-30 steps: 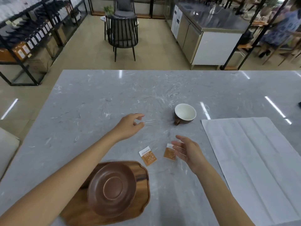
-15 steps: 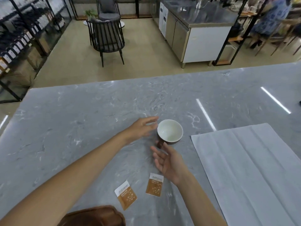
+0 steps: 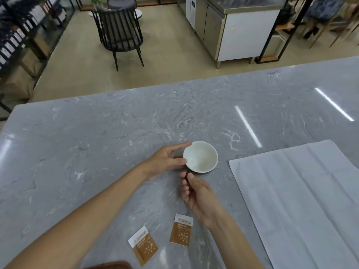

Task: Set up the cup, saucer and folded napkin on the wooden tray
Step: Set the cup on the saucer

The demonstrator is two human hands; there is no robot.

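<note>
The cup (image 3: 202, 157), white inside and brown outside, stands on the grey marble table (image 3: 97, 152). My left hand (image 3: 165, 162) grips its left side, thumb on the rim and forefinger along the far edge. My right hand (image 3: 197, 193) comes from the near side, its fingertips closed on the dark handle, which is mostly hidden. The white napkin (image 3: 301, 200) lies spread flat to the right. Only a brown sliver of the wooden tray (image 3: 110, 265) shows at the bottom edge; the saucer is out of view.
Two brown-and-white sachets (image 3: 143, 245) (image 3: 181, 230) lie on the table between my forearms, near the tray. Beyond the table's far edge stand a black chair (image 3: 118, 33) and a steel counter (image 3: 239, 30).
Both hands have moved forward to the cup and closed on it, left on its side, right at the handle. The view has shifted forward, so tray and saucer dropped out of frame.
</note>
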